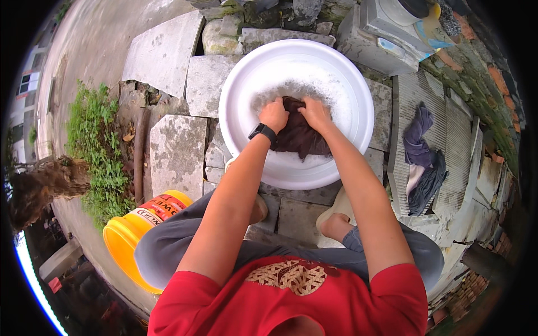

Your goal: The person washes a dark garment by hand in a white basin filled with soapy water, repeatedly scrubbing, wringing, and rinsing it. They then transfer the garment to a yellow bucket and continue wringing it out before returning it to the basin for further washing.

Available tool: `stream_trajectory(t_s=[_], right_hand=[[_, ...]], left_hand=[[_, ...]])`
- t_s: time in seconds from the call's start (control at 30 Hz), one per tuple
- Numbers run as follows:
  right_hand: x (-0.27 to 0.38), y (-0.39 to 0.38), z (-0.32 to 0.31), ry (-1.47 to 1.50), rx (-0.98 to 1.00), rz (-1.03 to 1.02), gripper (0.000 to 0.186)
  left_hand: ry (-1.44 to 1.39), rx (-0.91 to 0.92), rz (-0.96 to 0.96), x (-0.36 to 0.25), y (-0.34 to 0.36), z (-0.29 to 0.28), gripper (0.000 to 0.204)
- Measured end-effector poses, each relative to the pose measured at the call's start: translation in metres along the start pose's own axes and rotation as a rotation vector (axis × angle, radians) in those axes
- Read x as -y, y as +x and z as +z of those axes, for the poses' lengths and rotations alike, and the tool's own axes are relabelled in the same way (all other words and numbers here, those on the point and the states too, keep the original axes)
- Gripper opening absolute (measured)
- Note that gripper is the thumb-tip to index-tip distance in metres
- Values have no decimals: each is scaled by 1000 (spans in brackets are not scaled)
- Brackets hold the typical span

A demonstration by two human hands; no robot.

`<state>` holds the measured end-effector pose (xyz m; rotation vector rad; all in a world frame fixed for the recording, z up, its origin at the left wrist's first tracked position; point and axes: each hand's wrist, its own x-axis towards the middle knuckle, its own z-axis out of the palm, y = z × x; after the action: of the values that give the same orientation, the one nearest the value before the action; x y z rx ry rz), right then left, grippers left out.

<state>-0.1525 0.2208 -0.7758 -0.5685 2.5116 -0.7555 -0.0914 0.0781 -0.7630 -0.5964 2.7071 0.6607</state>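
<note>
A wide white basin (230,95) stands on the stone slabs between my feet, with foamy water inside. In it lies a dark brown wet garment (302,137), partly under the suds. My left hand (274,116), with a black watch on its wrist, is closed on the garment's upper left part. Opposite it, my right hand (316,115) grips the cloth's upper right part. A short stretch of bunched cloth shows between the two hands. Some of my fingertips are hidden by the cloth and foam.
On the left, a yellow bucket (124,243) lies tilted beside my leg. Dark clothes (421,154) are heaped on a ridged grey slab (454,162) at the right. A concrete block (367,42) stands at the far right, and green weeds (98,145) grow at the left.
</note>
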Motion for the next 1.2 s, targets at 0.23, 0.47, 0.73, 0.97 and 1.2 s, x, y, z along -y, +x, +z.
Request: stream_trajectory(t_s=[0.23, 0.47, 0.73, 0.97, 1.2], right_hand=[[-1, 25, -24, 1212, -63, 182, 34], [48, 1, -55, 783, -402, -185, 19], [70, 3, -57, 268, -461, -247, 25], [110, -38, -53, 284, -474, -459, 20], [104, -25, -100, 360, -608, -101, 28]], left_hand=[[-1278, 14, -426, -7, -2, -20, 31], [-1920, 72, -551, -34, -9, -53, 25], [-1802, -3, -536, -79, -40, -60, 33], [-2004, 346, 395, -23, -10, -13, 20], [-1826, 49, -451, -107, -57, -96, 22]])
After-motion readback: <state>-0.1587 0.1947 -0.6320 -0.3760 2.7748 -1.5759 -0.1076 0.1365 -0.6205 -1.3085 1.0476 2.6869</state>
